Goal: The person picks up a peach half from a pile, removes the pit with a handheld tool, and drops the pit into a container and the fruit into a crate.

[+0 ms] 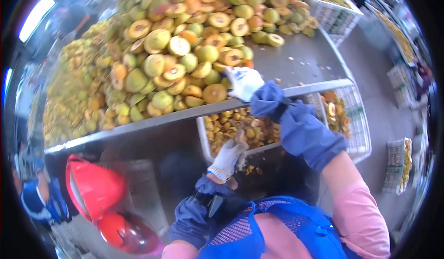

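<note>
A big heap of halved fruit, which look like yellow peaches [159,65], covers much of the metal table [296,62]. At the heap's right edge is my right hand [247,82], in a white glove, with thumb and fingers apart beside the nearest halves. Below the table edge, my left hand [227,158] wears a white glove too and hangs over the front rim of a white crate [203,139] filled with small fruit pieces [254,127]. Its fingers are drawn together around something brownish and blurred at the tips, too small to make out.
A second crate [360,120] with orange pieces stands to the right. Another full crate [340,12] is at the table's far right corner. Red plastic items [99,189] hang at lower left. A person in blue [44,196] is at far left. More crates [397,166] line the right floor.
</note>
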`<state>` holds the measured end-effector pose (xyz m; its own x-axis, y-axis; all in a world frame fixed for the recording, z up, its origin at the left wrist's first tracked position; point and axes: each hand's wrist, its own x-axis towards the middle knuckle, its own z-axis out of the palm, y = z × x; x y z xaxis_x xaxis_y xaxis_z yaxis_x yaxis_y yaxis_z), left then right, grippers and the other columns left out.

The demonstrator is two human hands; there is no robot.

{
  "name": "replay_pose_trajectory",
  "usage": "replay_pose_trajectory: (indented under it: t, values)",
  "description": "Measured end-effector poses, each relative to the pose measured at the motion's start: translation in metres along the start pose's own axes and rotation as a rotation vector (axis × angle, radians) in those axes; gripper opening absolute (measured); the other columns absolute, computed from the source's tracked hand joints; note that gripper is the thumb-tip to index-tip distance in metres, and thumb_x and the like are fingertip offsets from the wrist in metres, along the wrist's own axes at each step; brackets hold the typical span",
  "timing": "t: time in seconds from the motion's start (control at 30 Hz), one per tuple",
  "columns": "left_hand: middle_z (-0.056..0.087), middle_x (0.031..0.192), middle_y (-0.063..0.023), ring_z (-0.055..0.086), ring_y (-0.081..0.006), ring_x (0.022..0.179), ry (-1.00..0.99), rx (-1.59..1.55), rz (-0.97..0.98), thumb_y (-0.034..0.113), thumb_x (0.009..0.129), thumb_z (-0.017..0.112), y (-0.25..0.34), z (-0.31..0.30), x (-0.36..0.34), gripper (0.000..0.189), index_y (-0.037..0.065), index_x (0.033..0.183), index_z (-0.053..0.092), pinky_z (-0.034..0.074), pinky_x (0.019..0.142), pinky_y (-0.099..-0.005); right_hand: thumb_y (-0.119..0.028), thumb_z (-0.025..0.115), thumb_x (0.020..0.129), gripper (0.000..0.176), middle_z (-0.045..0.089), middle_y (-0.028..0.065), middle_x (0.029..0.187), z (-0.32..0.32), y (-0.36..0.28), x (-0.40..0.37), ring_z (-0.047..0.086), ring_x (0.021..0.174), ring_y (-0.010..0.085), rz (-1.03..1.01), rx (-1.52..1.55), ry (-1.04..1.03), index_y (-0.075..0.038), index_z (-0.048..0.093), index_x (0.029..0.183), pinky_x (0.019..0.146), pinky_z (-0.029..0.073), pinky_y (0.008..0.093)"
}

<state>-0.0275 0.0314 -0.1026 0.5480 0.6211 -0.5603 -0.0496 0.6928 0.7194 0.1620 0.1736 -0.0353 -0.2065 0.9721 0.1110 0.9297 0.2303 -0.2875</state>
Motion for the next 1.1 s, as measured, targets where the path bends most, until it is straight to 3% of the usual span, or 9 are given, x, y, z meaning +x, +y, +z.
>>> replay_pose_trajectory:
  t: [0.2, 0.33, 0.53, 0.6, 0.73, 0.8, 0.9, 1.0, 1.1]
  values:
    - [0.051, 0.062, -0.0007, 0.047, -0.0127, 0.044, -0.016, 0.006, -0.014, 0.018, 0.094, 0.057, 0.006, 0.0, -0.015, 0.009, 0.009, 0.094, 0.055, 0.039, 0.04, -0.0254, -0.043, 0.072, 0.073, 0.074, 0.062, 0.0234, 0.116, 0.001, 0.032, -0.03, 0.061, 0.106, 0.0353, 0.04, -0.07, 0.173, 0.004, 0.05, 0.125, 0.089, 0.05, 0.0438]
    - [0.049, 0.063, 0.0041, 0.045, -0.0079, 0.044, 0.014, 0.081, 0.084, 0.023, 0.095, 0.055, -0.003, 0.0, -0.023, 0.007, 0.016, 0.096, 0.056, 0.036, 0.038, -0.0226, -0.043, 0.068, 0.076, 0.056, 0.062, 0.0224, 0.107, -0.066, 0.035, -0.082, 0.062, 0.097, 0.0377, 0.346, 0.19, 0.317, -0.009, 0.055, 0.12, 0.085, 0.05, 0.0467]
    - [0.058, 0.078, -0.0059, 0.056, -0.0164, 0.058, 0.063, 0.245, 0.444, 0.026, 0.097, 0.055, 0.008, 0.029, -0.04, 0.024, 0.007, 0.111, 0.057, 0.047, 0.05, -0.0298, -0.017, 0.068, 0.086, 0.032, 0.064, 0.0076, 0.105, -0.083, 0.037, -0.162, 0.062, 0.096, 0.0154, 0.108, 2.073, 0.254, -0.004, 0.057, 0.114, 0.08, 0.052, 0.0318]
    - [0.059, 0.095, -0.014, 0.06, -0.0277, 0.072, 0.114, 0.713, 0.712, 0.016, 0.091, 0.058, 0.014, 0.032, -0.046, 0.023, 0.007, 0.112, 0.058, 0.05, 0.059, -0.0376, -0.009, 0.069, 0.085, 0.038, 0.062, 0.0101, 0.109, -0.054, 0.034, -0.182, 0.062, 0.098, 0.0177, 0.063, 1.373, 0.526, -0.004, 0.053, 0.119, 0.079, 0.054, 0.0346]
    - [0.061, 0.102, -0.0232, 0.065, -0.0407, 0.085, 0.094, 0.853, 0.741, 0.004, 0.087, 0.061, 0.058, 0.092, -0.067, 0.02, 0.007, 0.105, 0.055, 0.05, 0.065, -0.0458, -0.005, 0.075, 0.081, 0.06, 0.057, 0.0139, 0.12, -0.034, 0.001, -0.211, 0.06, 0.105, 0.0223, 0.12, 1.028, 0.627, -0.005, 0.042, 0.131, 0.085, 0.053, 0.0368]
    - [0.059, 0.074, -0.012, 0.061, -0.0257, 0.067, 0.183, 0.98, 0.701, 0.008, 0.087, 0.06, 0.062, 0.11, -0.071, 0.019, 0.005, 0.103, 0.049, 0.047, 0.061, -0.0359, -0.003, 0.079, 0.076, 0.077, 0.052, 0.0153, 0.129, -0.013, 0.004, -0.217, 0.055, 0.117, 0.0252, 0.173, 0.711, 0.594, -0.003, 0.033, 0.138, 0.098, 0.048, 0.0388]
    - [0.065, 0.078, -0.0168, 0.064, -0.041, 0.067, 0.367, 1.363, 0.789, 0.015, 0.085, 0.065, 0.057, 0.119, -0.072, 0.028, 0.007, 0.109, 0.054, 0.05, 0.055, -0.0463, -0.004, 0.073, 0.082, 0.068, 0.052, 0.0159, 0.13, -0.045, -0.03, -0.205, 0.056, 0.119, 0.0268, 0.648, 1.69, 0.432, -0.001, 0.034, 0.138, 0.104, 0.045, 0.0402]
    - [0.065, 0.077, -0.0155, 0.065, -0.038, 0.065, 0.407, 1.563, 0.779, 0.018, 0.083, 0.065, 0.053, 0.114, -0.072, 0.03, 0.006, 0.109, 0.056, 0.052, 0.056, -0.0455, -0.006, 0.066, 0.089, 0.056, 0.058, 0.0156, 0.125, -0.022, -0.019, -0.209, 0.059, 0.115, 0.0259, 0.557, 2.288, 0.311, 0.0, 0.038, 0.136, 0.101, 0.047, 0.0389]
    - [0.065, 0.077, -0.0152, 0.065, -0.0366, 0.064, 0.416, 1.617, 0.762, 0.018, 0.082, 0.065, 0.052, 0.114, -0.073, 0.032, 0.005, 0.109, 0.056, 0.052, 0.056, -0.0449, -0.006, 0.065, 0.089, 0.046, 0.062, 0.0151, 0.12, -0.023, -0.032, -0.209, 0.062, 0.109, 0.0238, 0.476, 1.788, 0.361, 0.0, 0.046, 0.13, 0.097, 0.05, 0.0357]
